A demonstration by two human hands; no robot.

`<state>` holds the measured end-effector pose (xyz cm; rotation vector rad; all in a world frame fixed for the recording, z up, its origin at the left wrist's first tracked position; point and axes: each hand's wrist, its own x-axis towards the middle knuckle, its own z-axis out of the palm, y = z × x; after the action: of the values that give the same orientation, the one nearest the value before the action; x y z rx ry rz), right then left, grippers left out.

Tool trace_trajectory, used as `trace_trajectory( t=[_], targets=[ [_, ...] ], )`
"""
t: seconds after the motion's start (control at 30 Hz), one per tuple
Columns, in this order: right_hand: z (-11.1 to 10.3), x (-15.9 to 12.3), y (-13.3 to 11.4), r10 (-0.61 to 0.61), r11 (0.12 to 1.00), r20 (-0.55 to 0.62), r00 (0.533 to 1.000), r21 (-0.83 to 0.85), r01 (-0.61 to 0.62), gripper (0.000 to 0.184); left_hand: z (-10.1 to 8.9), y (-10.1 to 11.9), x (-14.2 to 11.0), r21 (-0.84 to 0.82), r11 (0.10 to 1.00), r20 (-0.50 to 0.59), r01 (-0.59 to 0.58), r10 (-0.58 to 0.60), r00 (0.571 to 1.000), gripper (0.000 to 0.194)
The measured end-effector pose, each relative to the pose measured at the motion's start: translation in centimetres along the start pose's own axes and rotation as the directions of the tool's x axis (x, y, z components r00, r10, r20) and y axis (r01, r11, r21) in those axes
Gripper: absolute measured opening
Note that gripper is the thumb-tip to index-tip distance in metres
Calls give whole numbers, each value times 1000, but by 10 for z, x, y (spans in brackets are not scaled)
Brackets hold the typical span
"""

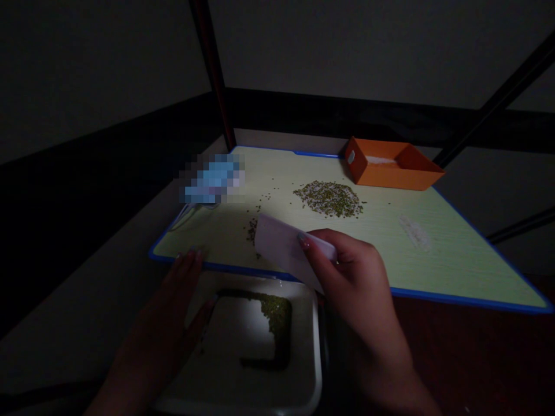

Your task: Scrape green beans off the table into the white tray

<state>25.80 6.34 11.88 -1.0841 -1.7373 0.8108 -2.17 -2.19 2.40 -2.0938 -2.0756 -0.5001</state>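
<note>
My right hand [353,266] pinches a white sheet of paper or thin card [280,242], thumb on top. The sheet's left edge stands close to a small scatter of dark greenish seeds [251,230] on the pale green board [373,248]. My left hand [169,312] lies over the left side of a white tray [317,346]. Its fingers are stretched out, with tips by the board's blue edge and the thumb apart over the tray's inside. Green seeds [280,318] line the tray's far and right sides. A larger heap of seeds [332,198] lies farther back on the board.
An orange open box [390,177], holding something white, stands at the back right. Nearer on the right lies a whitish, see-through patch or packet [415,232]. A blurred-out blue object [212,178] is at the left edge. Dark poles [212,69] rise behind the board.
</note>
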Motion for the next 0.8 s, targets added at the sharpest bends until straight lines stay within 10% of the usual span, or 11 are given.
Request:
trace_trajectory(
  t=[0.8],
  targets=[
    [4, 15, 17, 154, 925, 189, 970, 317, -209, 26, -1, 0, -1, 0, 1000, -15, -17, 17, 1000, 71]
  ],
)
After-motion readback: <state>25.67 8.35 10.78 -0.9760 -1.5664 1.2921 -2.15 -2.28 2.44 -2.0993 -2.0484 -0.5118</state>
